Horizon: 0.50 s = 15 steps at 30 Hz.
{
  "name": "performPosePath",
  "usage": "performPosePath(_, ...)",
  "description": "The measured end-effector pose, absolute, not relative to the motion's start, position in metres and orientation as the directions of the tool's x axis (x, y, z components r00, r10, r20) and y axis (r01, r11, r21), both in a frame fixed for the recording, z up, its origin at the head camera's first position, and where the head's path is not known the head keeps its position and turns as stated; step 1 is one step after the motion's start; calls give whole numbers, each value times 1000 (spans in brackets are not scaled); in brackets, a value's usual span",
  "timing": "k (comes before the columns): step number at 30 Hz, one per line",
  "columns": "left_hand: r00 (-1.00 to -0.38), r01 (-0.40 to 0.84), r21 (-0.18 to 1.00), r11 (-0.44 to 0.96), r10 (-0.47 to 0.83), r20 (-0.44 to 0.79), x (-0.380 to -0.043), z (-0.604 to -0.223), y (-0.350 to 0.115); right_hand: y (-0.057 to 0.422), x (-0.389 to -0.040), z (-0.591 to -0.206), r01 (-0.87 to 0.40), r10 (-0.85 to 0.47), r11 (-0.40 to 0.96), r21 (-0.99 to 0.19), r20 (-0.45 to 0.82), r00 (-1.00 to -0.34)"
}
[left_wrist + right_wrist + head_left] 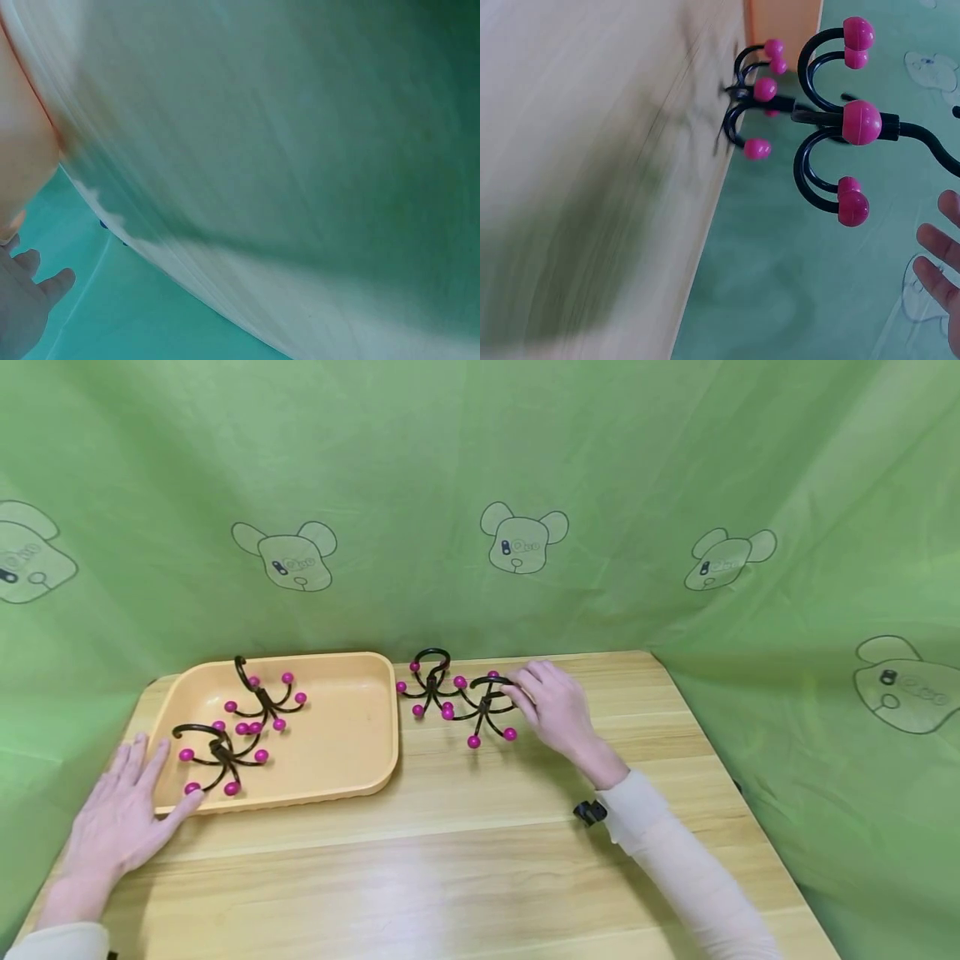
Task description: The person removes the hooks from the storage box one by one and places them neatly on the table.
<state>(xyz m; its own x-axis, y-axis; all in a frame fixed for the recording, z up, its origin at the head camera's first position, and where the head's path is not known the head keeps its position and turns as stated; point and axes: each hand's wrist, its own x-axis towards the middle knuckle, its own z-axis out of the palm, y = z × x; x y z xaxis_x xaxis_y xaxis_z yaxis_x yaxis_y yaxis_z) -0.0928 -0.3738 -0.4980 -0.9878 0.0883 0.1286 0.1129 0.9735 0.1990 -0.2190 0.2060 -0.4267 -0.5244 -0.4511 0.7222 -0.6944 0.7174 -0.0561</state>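
Observation:
My right hand (557, 708) holds a black multi-arm hook hanger (485, 703) with pink ball tips by its top hook. In the right wrist view this hook hanger (889, 126) hangs clear of the table, while several fingers of the right hand (939, 262) show at the edge. Just left of it, a similar hanger (431, 685) stands on the table. Two more, a rear hanger (262, 698) and a front hanger (222, 749), are inside the orange tray (337, 747). My left hand (120, 814) lies spread against the tray's front left corner, thumb at the rim.
A wooden table (420, 877) carries everything. Green curtain (420, 460) with printed bear heads closes off the back and sides, close behind the tray. A small black device (589, 812) sits at the right wrist.

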Motion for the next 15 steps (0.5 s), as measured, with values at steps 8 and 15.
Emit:
performPosePath(8, -988, 111, 197, 974, 87, 128, -93, -498, -373, 227, -231, -432, -662, -434, 747, -69, 703, -563)
performPosePath(15, -989, 110, 198, 974, 87, 123, -93, -497, -373, 241, -245, -438, -623, -421, 779, -68, 679, -601)
